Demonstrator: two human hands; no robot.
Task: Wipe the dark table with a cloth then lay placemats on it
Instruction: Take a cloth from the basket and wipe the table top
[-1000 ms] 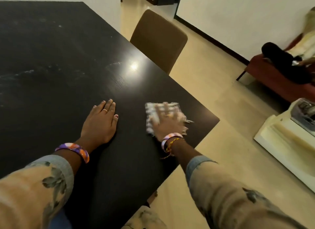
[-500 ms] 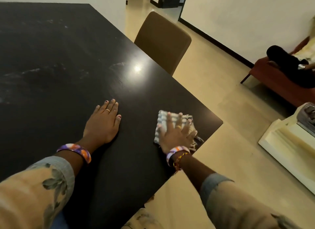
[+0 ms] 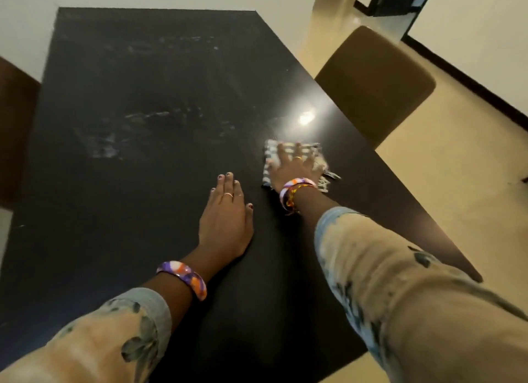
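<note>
The dark table point(image 3: 137, 182) fills most of the head view, with pale smears across its middle. A checked white-and-grey cloth point(image 3: 271, 154) lies flat on the table towards the right edge. My right hand point(image 3: 294, 165) presses on the cloth with spread, straight fingers and covers its middle. My left hand point(image 3: 225, 220) rests flat on the bare table top just left of the cloth, fingers together. No placemat is in view.
A brown chair point(image 3: 377, 80) stands at the table's right side, its back close to the edge. Another dark chair point(image 3: 14, 125) shows at the left edge. Cream floor point(image 3: 471, 188) lies to the right, and a lamp glare point(image 3: 307, 117) sits beyond the cloth.
My right hand has slid the cloth away from the table's near right corner, farther in and forward. The camera has swung left and up, showing the table's far end. My left hand stays planted.
</note>
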